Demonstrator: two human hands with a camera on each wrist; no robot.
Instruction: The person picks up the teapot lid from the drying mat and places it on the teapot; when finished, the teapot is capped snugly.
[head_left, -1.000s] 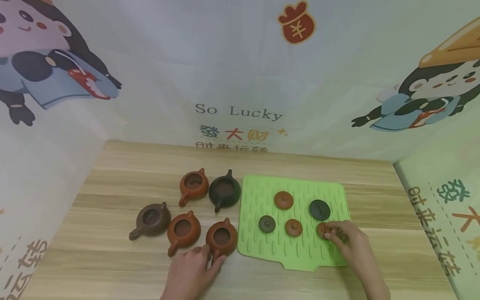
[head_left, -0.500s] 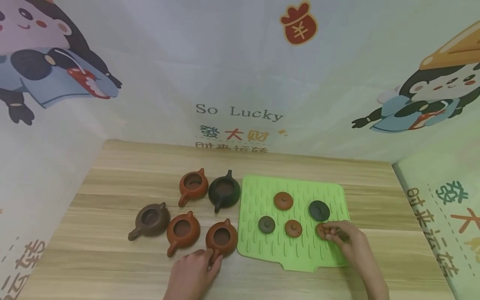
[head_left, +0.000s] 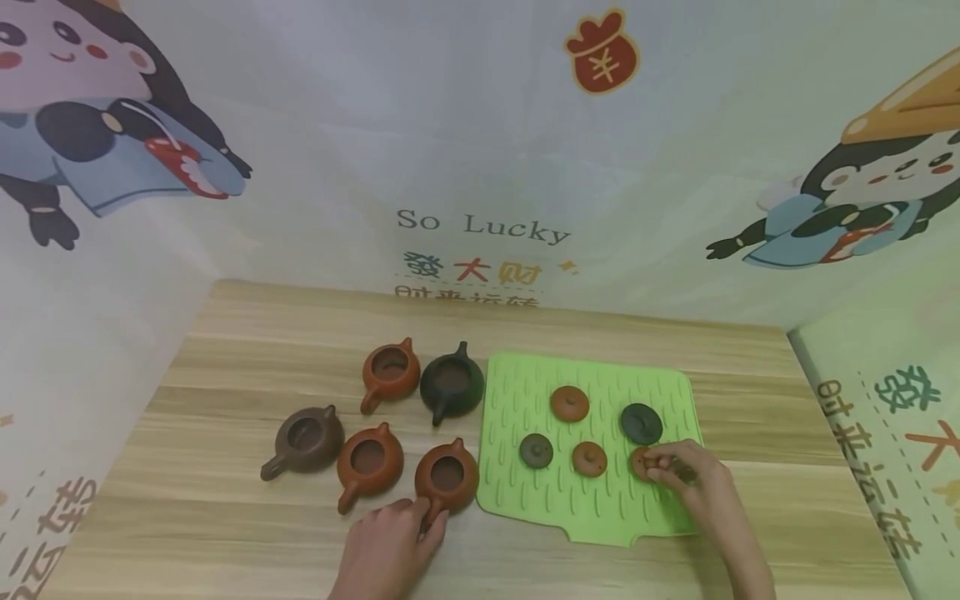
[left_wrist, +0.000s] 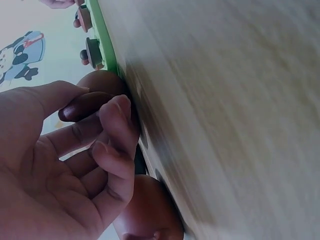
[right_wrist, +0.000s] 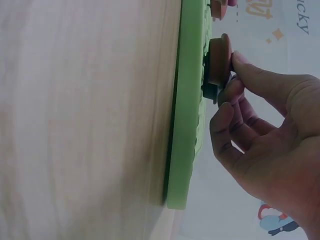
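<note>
Hands are both narrowed to a pinch: the left hand [head_left: 386,542] holds the handle [left_wrist: 82,107] of the nearest right-hand teapot [head_left: 467,483] on the bench [head_left: 187,533], and the right hand [head_left: 701,483] pinches a reddish-brown lid [right_wrist: 219,62] at the right of the green mat [head_left: 517,492]. The left should merely steady, without tipping the pot; the right wants a light, centred grip, level and clear of the black lid [head_left: 641,423] just beyond. Fingers cover the lid's knob, and whether its rim touches the mat is hard to judge. The right forearm [head_left: 742,554] hides the mat's near right corner. Farther off, the black teapot's [head_left: 474,392] inside is too dark to read.
</note>
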